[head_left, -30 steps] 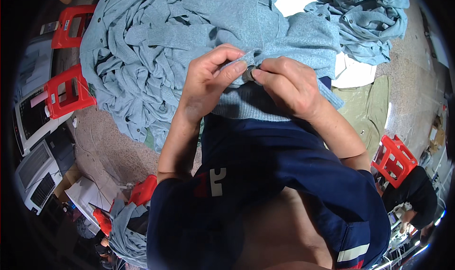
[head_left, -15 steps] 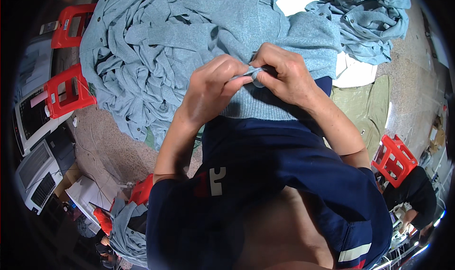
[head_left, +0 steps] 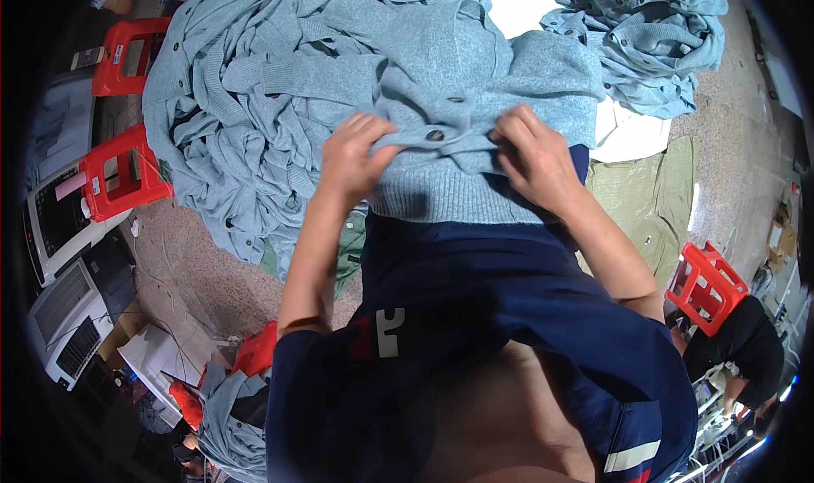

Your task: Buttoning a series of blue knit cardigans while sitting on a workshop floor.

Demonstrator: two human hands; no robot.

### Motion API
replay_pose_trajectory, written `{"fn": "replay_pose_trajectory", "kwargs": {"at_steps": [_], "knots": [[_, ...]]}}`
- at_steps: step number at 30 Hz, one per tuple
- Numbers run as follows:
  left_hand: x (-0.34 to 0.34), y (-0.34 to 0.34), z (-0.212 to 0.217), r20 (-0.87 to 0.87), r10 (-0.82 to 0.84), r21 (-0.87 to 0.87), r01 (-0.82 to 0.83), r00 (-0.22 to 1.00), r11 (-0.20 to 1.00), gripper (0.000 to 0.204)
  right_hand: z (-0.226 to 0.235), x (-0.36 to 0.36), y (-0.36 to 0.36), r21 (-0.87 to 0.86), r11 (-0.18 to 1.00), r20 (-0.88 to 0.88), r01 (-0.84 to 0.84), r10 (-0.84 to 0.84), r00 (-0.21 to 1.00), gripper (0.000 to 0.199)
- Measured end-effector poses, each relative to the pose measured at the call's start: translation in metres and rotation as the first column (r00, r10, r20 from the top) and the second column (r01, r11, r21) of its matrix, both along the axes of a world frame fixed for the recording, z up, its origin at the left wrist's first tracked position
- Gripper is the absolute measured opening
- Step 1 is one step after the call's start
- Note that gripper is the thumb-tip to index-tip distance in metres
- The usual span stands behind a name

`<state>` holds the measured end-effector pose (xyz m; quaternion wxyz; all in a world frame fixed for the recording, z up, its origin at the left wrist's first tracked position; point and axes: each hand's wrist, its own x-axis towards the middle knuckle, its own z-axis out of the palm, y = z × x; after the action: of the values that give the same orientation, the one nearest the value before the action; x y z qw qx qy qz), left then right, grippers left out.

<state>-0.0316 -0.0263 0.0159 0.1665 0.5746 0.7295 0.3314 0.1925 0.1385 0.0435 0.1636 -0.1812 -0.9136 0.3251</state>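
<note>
A light blue-grey knitted cardigan point(head_left: 475, 193) lies across my lap, its ribbed hem toward me. Its front band is stretched sideways between my hands, with a dark button point(head_left: 435, 135) showing near the middle. My left hand point(head_left: 349, 156), slightly blurred, is closed on the band to the left of that button. On the other side my right hand point(head_left: 536, 156) pinches the knit, fingers curled over it. Part of the gripped cloth is hidden under the fingers of both hands.
A large heap of similar cardigans point(head_left: 246, 84) spreads ahead and to the left; another pile point(head_left: 653, 42) lies at the far right. Red stools point(head_left: 127, 173) stand left, and one point(head_left: 705, 288) right. An olive cloth point(head_left: 649, 190) covers the floor. A person point(head_left: 738, 347) sits at lower right.
My hands were together, pinching a bunched bit of the band; now they are wide apart, with the band drawn out between them and a button in sight.
</note>
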Motion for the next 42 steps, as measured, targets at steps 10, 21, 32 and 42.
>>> {"fn": "replay_pose_trajectory", "kwargs": {"at_steps": [10,21,32,42], "knots": [[-0.023,-0.048,0.018,0.461,0.268,-0.386,-0.081,0.846,0.919,0.023,0.005,0.034,0.012,-0.352,0.897,0.169,0.269,-0.222,0.960,0.026],[-0.002,-0.011,0.067,0.923,0.114,-0.127,0.011,0.366,0.992,0.015,0.040,-0.026,-0.012,0.081,0.975,-0.468,-0.206,0.220,0.856,0.029],[0.033,0.008,0.061,0.797,0.079,-0.007,-0.121,0.598,0.993,0.021,0.020,-0.047,-0.029,0.021,0.989,-0.407,-0.146,0.142,0.902,0.023],[0.032,0.003,0.061,0.133,-0.184,0.196,0.156,0.974,0.968,0.034,0.022,-0.050,-0.018,-0.244,0.938,-0.089,-0.247,0.232,0.969,0.031]]}}
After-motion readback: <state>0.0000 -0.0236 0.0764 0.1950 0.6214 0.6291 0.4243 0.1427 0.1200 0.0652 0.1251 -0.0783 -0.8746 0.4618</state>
